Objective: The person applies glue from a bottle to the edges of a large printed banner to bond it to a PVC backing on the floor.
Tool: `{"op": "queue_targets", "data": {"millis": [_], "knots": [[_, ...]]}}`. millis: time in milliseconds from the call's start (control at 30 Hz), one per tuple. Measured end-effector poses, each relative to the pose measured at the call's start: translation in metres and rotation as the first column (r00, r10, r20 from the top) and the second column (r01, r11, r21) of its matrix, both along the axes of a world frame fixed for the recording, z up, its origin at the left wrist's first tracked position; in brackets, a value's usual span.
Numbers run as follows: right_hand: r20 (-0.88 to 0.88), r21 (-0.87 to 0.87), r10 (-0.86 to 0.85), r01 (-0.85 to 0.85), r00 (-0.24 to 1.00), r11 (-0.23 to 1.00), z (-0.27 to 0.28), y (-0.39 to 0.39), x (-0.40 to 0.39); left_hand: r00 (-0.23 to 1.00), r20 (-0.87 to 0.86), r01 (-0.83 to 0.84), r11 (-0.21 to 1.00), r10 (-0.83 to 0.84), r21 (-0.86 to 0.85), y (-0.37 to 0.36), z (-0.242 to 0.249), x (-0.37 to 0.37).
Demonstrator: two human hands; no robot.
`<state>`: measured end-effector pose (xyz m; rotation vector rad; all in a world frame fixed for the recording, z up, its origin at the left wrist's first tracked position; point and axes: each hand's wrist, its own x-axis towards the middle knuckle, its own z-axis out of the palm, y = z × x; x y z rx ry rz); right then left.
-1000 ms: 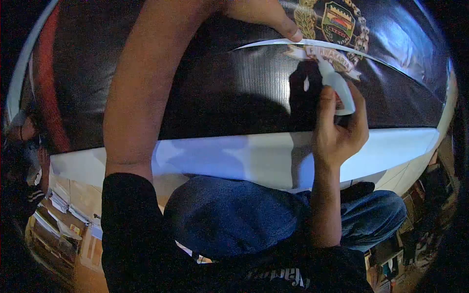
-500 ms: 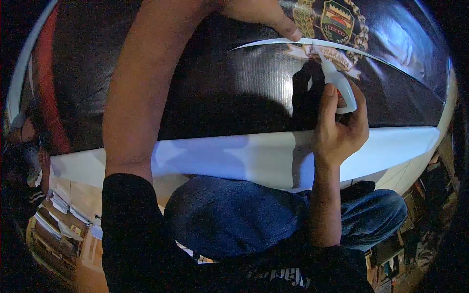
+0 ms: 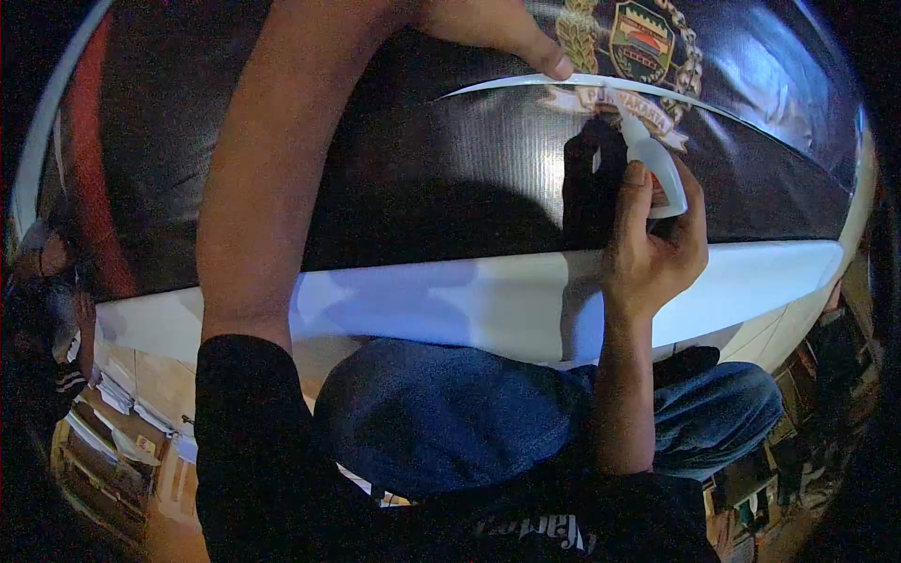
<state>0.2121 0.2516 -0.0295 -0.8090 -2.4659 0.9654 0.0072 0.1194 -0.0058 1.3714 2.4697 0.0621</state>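
A dark printed banner (image 3: pixel 422 188) lies in front of me, with a crest (image 3: pixel 642 42) and a ribbon of lettering near its top. A narrow white strip (image 3: pixel 507 84) curves across it under the crest. My right hand (image 3: pixel 657 253) grips a white glue bottle (image 3: pixel 664 174), its thin nozzle pointing up at the strip just below the crest. My left hand (image 3: pixel 497 33) reaches over from the left, its outstretched thumb resting at the strip's upper edge. The other left fingers are cut off by the top of the view.
A long white border (image 3: pixel 404 300) runs along the banner's near side, by my jeans-covered knees (image 3: pixel 450 413). Another person (image 3: pixel 52 310) is at the far left. Papers (image 3: pixel 117 394) lie on the floor at lower left, and dim clutter (image 3: pixel 760 497) shows at lower right.
The bottle's nozzle has shifted slightly right and down along the strip. The crest and its ribbon have slid a little left. My left thumb has moved slightly left.
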Motion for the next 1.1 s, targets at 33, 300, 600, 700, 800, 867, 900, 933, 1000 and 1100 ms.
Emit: {"op": "queue_targets", "data": {"millis": [33,300,600,700,800,867,900,933,1000,1100], "knots": [[-0.018,-0.011,-0.006,0.005,1.0,1.0,0.0,0.0,0.0,1.0,0.0,0.001,1.0,-0.001,-0.008,0.001,0.0,0.0],[-0.01,-0.018,0.0,0.0,1.0,1.0,0.001,-0.002,-0.001,1.0,0.009,0.01,0.999,-0.009,-0.033,0.001,0.001,-0.001],[-0.146,-0.425,-0.239,0.158,0.96,0.892,0.006,0.017,0.009,0.999,0.032,0.006,1.0,-0.006,-0.019,0.003,-0.002,-0.006],[-0.262,-0.553,-0.233,0.052,0.937,0.832,0.013,0.018,0.014,0.998,0.065,-0.014,1.0,0.016,-0.021,0.001,0.0,-0.008],[-0.215,-0.537,-0.157,0.018,0.964,0.843,0.017,0.024,0.044,0.987,0.158,0.031,0.999,-0.028,-0.014,0.001,0.009,-0.014],[-0.215,-0.53,-0.116,-0.017,0.97,0.848,0.013,0.03,0.055,0.987,0.157,0.034,0.999,-0.033,-0.004,0.0,0.007,-0.016],[-0.212,-0.518,-0.073,-0.049,0.975,0.854,0.012,0.032,0.057,0.986,0.16,0.038,0.999,-0.039,0.011,-0.001,0.007,-0.016],[-0.187,-0.525,-0.099,-0.014,0.977,0.851,0.015,0.031,0.053,0.982,0.184,0.04,0.999,-0.039,-0.005,0.0,0.009,-0.017],[-0.195,-0.525,-0.082,-0.033,0.977,0.85,0.014,0.027,0.051,0.984,0.172,0.044,0.999,-0.043,-0.006,-0.002,0.011,-0.018],[-0.208,-0.535,-0.069,-0.054,0.976,0.843,0.013,0.026,0.052,0.874,-0.475,0.055,0.991,-0.106,-0.119,-0.002,-0.029,-0.014]]}}
